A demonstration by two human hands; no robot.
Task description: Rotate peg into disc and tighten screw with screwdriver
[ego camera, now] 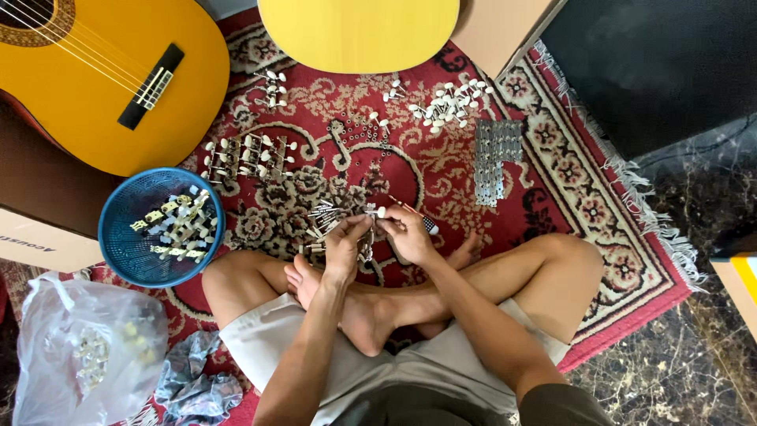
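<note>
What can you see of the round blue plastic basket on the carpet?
The round blue plastic basket has meshed walls and a solid rim. It stands upright on the red patterned carpet, beside the person's left knee and below the yellow guitar. Inside lie several finished tuning-peg strips, metal with pale knobs. Neither hand touches it.

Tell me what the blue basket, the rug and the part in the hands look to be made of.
Blue basket: likely moulded plastic, with a uniform colour and perforated wall. Rug: woven textile, matte patterned pile with a fringed edge. Part between the left hand and right hand: apparently shiny metal with a whitish, probably plastic, knob.
</note>
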